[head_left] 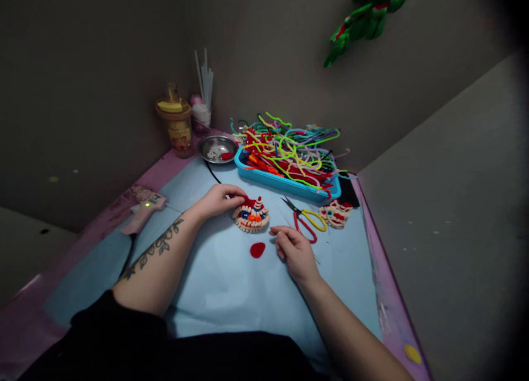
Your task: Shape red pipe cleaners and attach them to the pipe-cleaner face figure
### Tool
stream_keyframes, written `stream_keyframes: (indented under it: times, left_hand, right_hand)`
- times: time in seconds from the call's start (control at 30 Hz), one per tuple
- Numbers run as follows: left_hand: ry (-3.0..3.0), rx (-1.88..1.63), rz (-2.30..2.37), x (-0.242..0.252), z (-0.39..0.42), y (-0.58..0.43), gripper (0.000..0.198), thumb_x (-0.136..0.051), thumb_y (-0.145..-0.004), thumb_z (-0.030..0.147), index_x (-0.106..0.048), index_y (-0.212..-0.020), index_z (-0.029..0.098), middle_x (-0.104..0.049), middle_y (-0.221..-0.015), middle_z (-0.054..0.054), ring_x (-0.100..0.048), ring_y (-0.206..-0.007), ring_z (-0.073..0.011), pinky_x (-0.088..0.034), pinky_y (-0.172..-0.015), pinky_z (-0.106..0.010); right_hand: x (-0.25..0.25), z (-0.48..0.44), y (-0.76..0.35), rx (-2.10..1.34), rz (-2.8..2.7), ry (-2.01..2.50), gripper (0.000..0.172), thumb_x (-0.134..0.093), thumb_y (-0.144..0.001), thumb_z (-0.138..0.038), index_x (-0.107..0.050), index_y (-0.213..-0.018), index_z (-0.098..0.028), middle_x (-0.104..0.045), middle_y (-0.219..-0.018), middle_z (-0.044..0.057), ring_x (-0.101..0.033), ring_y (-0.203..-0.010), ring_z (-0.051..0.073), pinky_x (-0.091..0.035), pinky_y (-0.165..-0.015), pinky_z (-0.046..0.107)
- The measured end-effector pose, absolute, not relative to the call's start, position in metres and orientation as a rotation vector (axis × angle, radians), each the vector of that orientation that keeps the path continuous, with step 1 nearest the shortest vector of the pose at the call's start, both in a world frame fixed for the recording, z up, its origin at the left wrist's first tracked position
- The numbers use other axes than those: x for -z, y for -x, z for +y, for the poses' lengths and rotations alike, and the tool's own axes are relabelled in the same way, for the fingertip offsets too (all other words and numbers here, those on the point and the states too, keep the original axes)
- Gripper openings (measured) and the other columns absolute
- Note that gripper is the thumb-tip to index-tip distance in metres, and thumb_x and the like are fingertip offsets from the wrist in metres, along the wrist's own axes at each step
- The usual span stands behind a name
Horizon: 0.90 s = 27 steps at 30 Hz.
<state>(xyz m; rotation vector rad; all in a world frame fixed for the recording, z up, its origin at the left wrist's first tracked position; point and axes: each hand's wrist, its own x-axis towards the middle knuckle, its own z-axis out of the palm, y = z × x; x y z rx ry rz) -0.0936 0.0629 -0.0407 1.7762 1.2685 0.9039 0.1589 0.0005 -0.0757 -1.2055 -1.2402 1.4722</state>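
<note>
My left hand [221, 200] pinches a red fuzzy piece [249, 201] at the upper left of a small lion-dance head [250, 220]. The head is made of cream, blue, orange and red pipe cleaner, with a striped horn on top. My right hand [295, 251] hovers or rests just right of the head, its fingers loosely bent and apart, with nothing visible in them. A red teardrop-shaped fuzzy piece [258, 250] lies on the blue sheet between my hands. Behind my right hand are scissors [306, 218] with red and yellow handles, blades apart.
A blue tray [285, 183] heaped with coloured pipe cleaners [289, 149] stands at the back. Left of it sits a metal bowl [217, 149] holding small pieces. A glue gun [144, 211] with a green light lies left. Another pipe-cleaner head [335, 214] lies right of the scissors.
</note>
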Motion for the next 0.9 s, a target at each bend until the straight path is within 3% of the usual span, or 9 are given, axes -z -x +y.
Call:
stream_keyframes:
  times: [0.37, 0.6, 0.73, 0.9]
  left_hand:
    - [-1.753, -0.775, 1.275, 0.0445, 0.0622, 0.0976, 0.033, -0.063, -0.077, 0.04, -0.076, -0.094, 0.014, -0.076, -0.09, -0.007, -0.066, -0.082, -0.0213, -0.05, -0.076, -0.029]
    - [-1.638, -0.809, 1.296, 0.0413, 0.0605, 0.0953, 0.046, -0.049, -0.085, 0.047, -0.073, -0.102, 0.012, -0.074, -0.084, -0.008, -0.062, -0.072, -0.0185, -0.049, -0.067, -0.029]
    - [-1.695, -0.855, 1.271, 0.0443, 0.062, 0.0956, 0.039, -0.057, -0.081, 0.043, -0.072, -0.102, 0.014, -0.073, -0.096, -0.009, -0.063, -0.082, -0.0198, -0.049, -0.074, -0.03]
    - [-1.756, -0.846, 1.268, 0.0463, 0.0624, 0.0943, 0.027, -0.061, -0.079, 0.036, -0.073, -0.091, 0.016, -0.073, -0.083, -0.007, -0.063, -0.075, -0.0177, -0.048, -0.069, -0.027]
  right_hand:
    - [0.0741, 0.0013, -0.1599, -1.462, -1.257, 1.215, 0.034, -0.064, -0.079, -0.046, -0.069, -0.091, -0.015, -0.056, -0.059, -0.001, -0.038, -0.042, 0.006, -0.027, -0.038, 0.02]
    - [0.0718, 0.0013, -0.1602, -1.452, -1.271, 1.225, 0.034, -0.063, -0.079, -0.046, -0.069, -0.092, -0.015, -0.057, -0.06, -0.001, -0.038, -0.042, 0.006, -0.028, -0.039, 0.021]
    - [0.0724, 0.0018, -0.1606, -1.452, -1.272, 1.221, 0.035, -0.063, -0.079, -0.047, -0.069, -0.092, -0.015, -0.056, -0.058, -0.001, -0.038, -0.042, 0.007, -0.028, -0.038, 0.021]
    - [0.0727, 0.0021, -0.1602, -1.457, -1.267, 1.221, 0.034, -0.064, -0.079, -0.046, -0.07, -0.092, -0.016, -0.058, -0.06, 0.0, -0.039, -0.043, 0.007, -0.028, -0.038, 0.021]
